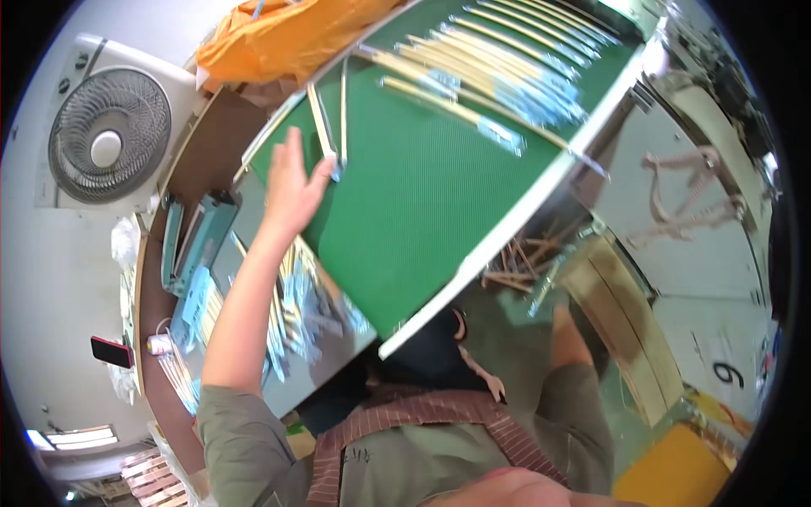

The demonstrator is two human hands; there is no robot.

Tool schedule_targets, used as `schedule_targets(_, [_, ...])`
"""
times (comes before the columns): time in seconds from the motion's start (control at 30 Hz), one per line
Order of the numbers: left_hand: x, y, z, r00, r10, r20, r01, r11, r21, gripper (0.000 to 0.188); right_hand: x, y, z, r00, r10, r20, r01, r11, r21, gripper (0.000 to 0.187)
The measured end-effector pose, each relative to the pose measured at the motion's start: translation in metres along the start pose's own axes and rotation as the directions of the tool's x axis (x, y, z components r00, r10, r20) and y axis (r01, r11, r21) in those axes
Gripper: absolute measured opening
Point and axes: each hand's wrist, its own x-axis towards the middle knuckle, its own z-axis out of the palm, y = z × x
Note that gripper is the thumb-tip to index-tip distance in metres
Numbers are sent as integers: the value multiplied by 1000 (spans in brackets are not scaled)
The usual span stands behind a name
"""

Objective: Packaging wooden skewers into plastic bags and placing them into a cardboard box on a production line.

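My left hand [296, 182] reaches over the left side of a green conveyor belt [414, 211], its fingers stretched and the thumb apart. Close to the thumb tip lie thin pale sticks in clear sleeves with blue ends, like wrapped chopsticks [320, 118]; whether the thumb touches them I cannot tell. More such wrapped chopsticks [498, 76] lie in slanting rows across the far part of the belt. Low on the right, my right hand [559, 301] is small and blurred beside a clear and blue wrapper [547, 283]. Its fingers do not show clearly enough to tell a grip.
A grey side table [338, 338] at left carries piles of wrapped sticks and a teal metal device [198, 241]. An orange bag [270, 42] lies beyond the belt. Loose brown sticks [528, 258] sit below its white edge [507, 232], near a wooden bench [621, 325].
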Motion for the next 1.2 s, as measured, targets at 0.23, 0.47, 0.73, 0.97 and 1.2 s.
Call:
schedule_targets(0.23, [84,87,57,991,86,98,-93,994,66,71,-19,-91,65,886,96,455,-170,978,125,35])
schedule_targets(0.47, [106,113,75,961,276,24,-262,933,-246,49,-31,-111,136,880,-28,474,-148,932,332,27])
schedule_targets(0.73, [40,134,-10,965,-246,-90,67,565,-822,42,-94,-75,96,917,57,394,-198,925,325,21])
schedule_targets(0.97, [-96,274,-62,995,51,-84,-92,179,-979,55,-147,-175,-263,966,-79,245,-252,-100,963,27])
schedule_targets(1.2, [-181,331,9,874,485,7,-157,297,-942,37,-193,-190,-430,972,-58,227,-234,-232,944,25])
